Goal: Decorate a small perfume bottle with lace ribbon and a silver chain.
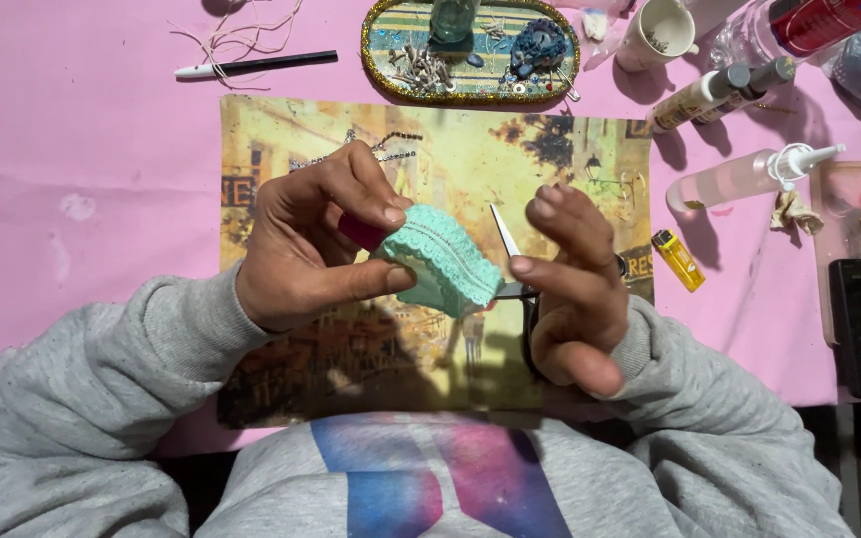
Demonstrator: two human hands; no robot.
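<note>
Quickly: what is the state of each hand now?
Left hand: closed, fingers pinching the mint crochet piece.
Right hand: holding scissors, thumb touching the piece.

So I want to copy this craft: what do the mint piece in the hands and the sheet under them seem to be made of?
The mint piece, pinched in the left hand, looks like soft, matte crocheted yarn or lace trim: ribbed rows and a scalloped edge show. The sheet looks like printed paper, flat with a faint sheen and a yellowed street picture; it could be thin card.

Mint-green ribbed crochet piece (442, 262), pink tablecloth (82, 159), yellow lighter (678, 259)
</note>
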